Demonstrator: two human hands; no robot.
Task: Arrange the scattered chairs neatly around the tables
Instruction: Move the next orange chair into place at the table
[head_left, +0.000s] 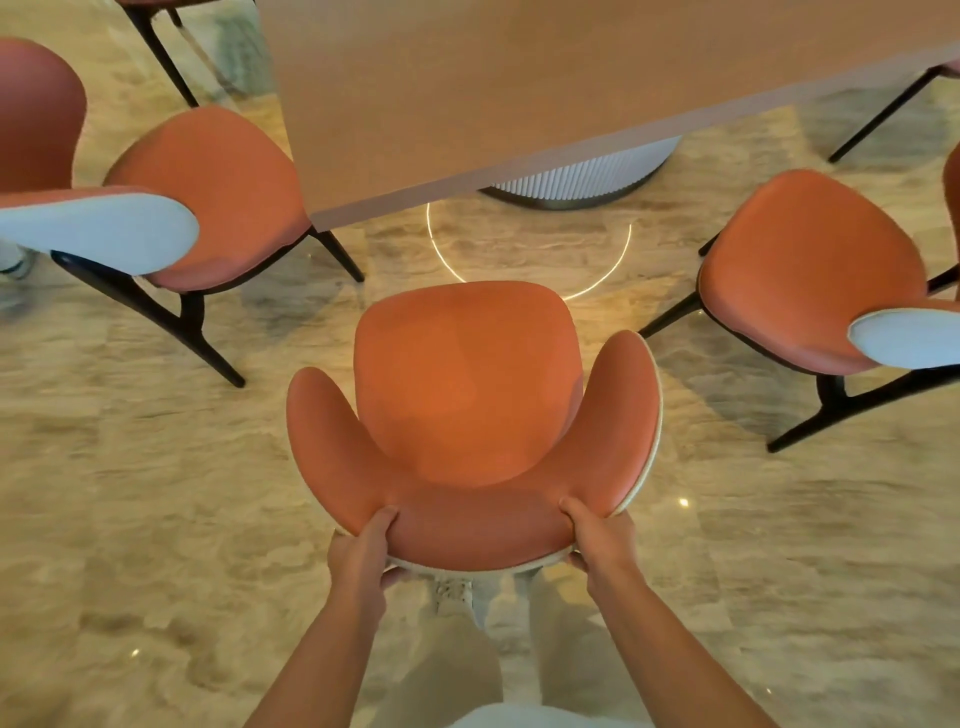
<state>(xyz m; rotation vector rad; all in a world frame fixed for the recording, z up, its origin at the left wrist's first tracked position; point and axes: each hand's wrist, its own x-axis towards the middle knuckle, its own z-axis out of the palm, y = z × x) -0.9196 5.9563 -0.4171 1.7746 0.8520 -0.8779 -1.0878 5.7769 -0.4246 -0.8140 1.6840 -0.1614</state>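
We've got the middle chair (467, 395) near centre, orange seat facing the table (519, 93), its front edge short of the tabletop and not tucked under. Both hands are on the curved backrest: left hand (363, 551) grips the left side of the back, thumb pressed into the padding on top, fingers wrapped under the pale outer shell; right hand (602, 535) does the same on the right side. Both closed firmly round the backrest rim, nothing else held. Handling guess: padded upholstery gives a bit under the thumbs, the shell and dark legs look stiff, so the frame should move as one piece; likely moderate weight, fine for two hands. The polished stone floor (130, 493) looks slick, so legs would probably slide, maybe scrape. Backrest top is the sensible hold, wide and symmetrical, keeps it from twisting. Outward: left chair (218, 192) sits partly under the table corner, angled; right chair (810, 265) stands apart from the table, also angled. Table's ribbed round base (582, 176) is far of our chair, with a lit ring on the floor around it.
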